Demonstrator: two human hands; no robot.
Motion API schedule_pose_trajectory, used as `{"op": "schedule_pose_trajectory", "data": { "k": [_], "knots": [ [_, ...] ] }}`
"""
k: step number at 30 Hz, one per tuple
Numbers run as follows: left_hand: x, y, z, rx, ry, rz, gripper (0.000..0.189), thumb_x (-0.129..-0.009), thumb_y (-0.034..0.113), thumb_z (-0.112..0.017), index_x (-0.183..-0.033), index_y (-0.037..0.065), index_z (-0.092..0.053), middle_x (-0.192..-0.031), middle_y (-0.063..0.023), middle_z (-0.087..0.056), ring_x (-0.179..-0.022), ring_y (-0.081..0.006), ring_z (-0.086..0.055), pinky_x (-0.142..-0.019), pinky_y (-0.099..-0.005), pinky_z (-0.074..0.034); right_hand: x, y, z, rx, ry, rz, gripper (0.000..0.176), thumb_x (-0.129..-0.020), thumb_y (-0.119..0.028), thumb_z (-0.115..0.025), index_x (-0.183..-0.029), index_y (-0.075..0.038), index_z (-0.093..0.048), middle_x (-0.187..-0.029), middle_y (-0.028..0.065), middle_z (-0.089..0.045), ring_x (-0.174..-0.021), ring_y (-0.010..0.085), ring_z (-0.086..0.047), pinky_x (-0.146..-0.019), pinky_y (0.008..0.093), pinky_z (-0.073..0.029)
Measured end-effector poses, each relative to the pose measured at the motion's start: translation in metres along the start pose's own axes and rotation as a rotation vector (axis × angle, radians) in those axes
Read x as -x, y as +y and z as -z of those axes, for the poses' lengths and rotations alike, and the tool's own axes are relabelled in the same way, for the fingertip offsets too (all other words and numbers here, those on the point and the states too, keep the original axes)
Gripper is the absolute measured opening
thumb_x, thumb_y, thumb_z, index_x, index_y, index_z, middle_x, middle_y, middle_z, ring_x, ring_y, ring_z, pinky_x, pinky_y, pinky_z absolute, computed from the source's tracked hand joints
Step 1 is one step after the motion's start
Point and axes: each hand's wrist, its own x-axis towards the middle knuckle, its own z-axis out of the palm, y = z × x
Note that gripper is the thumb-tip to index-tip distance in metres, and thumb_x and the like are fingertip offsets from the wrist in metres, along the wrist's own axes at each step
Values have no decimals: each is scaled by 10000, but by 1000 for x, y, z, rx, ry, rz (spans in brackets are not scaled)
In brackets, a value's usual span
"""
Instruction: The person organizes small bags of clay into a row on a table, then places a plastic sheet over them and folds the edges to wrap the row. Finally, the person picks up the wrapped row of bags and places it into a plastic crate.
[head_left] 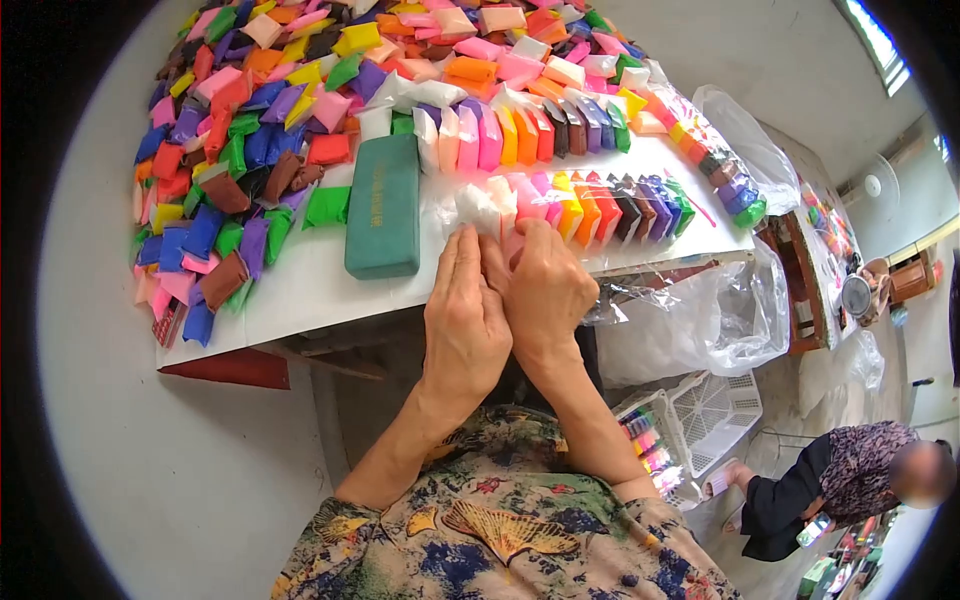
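Observation:
Both my hands meet at the near edge of the white table, at the left end of a row of coloured packets [600, 208] in clear plastic. My left hand [465, 310] has its fingers pressed together beside the white packet [478, 207]. My right hand [545, 285] is closed, its fingers curled at the pink end of the row; what lies under the fingertips is hidden. Behind, a second row of packets [520, 135] stands on the table. To the left lies a green box [384, 210] with faint lettering.
A large heap of coloured packets [250, 120] covers the table's left and back. A third wrapped row [705, 155] lies at the right. Plastic bags [700, 320] hang off the right edge above a white basket [715, 410]. A person [840, 490] sits at the lower right.

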Motion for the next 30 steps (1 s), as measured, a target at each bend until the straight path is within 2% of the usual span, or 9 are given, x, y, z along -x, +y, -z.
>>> {"op": "schedule_pose_trajectory", "data": {
  "k": [7, 13, 19, 22, 24, 27, 30],
  "knots": [
    [-10, -4, 2, 41, -122, -3, 522, -900, -8, -459, -1381, -185, -363, -1392, -388, -420, -1307, -508, -427, -1107, -467, -368, 5, 8, -10, -41, 11, 73, 229, -843, -236, -710, -990, -68, -659, -682, 66, -627, -588, 250, -656, -506, 355, -501],
    [-10, -6, 0, 8, -152, 7, 596, -905, 67, -515, -1408, -178, -307, -1414, -400, -384, -1335, -513, -386, -1129, -479, -330, 8, 14, 14, -139, -58, 84, 221, -866, -199, -700, -1037, -63, -665, -740, 88, -652, -618, 272, -660, -533, 367, -507],
    [-16, 8, -3, 71, -189, 160, 678, -894, 93, -548, -1438, -162, -233, -1413, -393, -392, -1317, -512, -412, -1098, -486, -362, 15, 27, 42, -170, -52, -9, 181, -859, -182, -733, -995, -72, -685, -814, 96, -678, -661, 273, -672, -572, 370, -498],
    [-17, 9, -7, 2, -171, 131, 702, -890, 103, -563, -1447, -151, -219, -1412, -388, -398, -1283, -508, -450, -1062, -489, -399, 6, 26, 47, -4, -28, -60, 164, -864, -206, -730, -947, -72, -683, -815, 88, -653, -663, 287, -662, -568, 387, -485],
    [-17, 6, -11, -86, -142, 81, 709, -888, 113, -574, -1449, -143, -224, -1413, -384, -400, -1258, -502, -478, -1034, -493, -425, 1, 27, 42, 2, -70, -61, 181, -886, -247, -696, -927, -72, -679, -835, 93, -635, -672, 302, -656, -581, 408, -488],
    [-15, -3, -18, -193, -61, 2, 650, -916, 119, -574, -1455, -98, -281, -1355, -342, -495, -1163, -479, -562, -946, -495, -467, -1, 27, 24, 48, -106, -65, 199, -903, -269, -657, -935, -74, -677, -851, 99, -638, -680, 318, -655, -601, 427, -500],
    [-16, -1, -17, -201, -91, 43, 652, -920, 128, -567, -1463, -86, -278, -1363, -334, -494, -1167, -481, -559, -953, -501, -461, -1, 28, 14, 53, -80, -61, 185, -902, -264, -658, -913, -81, -680, -855, 100, -637, -680, 319, -654, -603, 426, -502]
  ]
}}
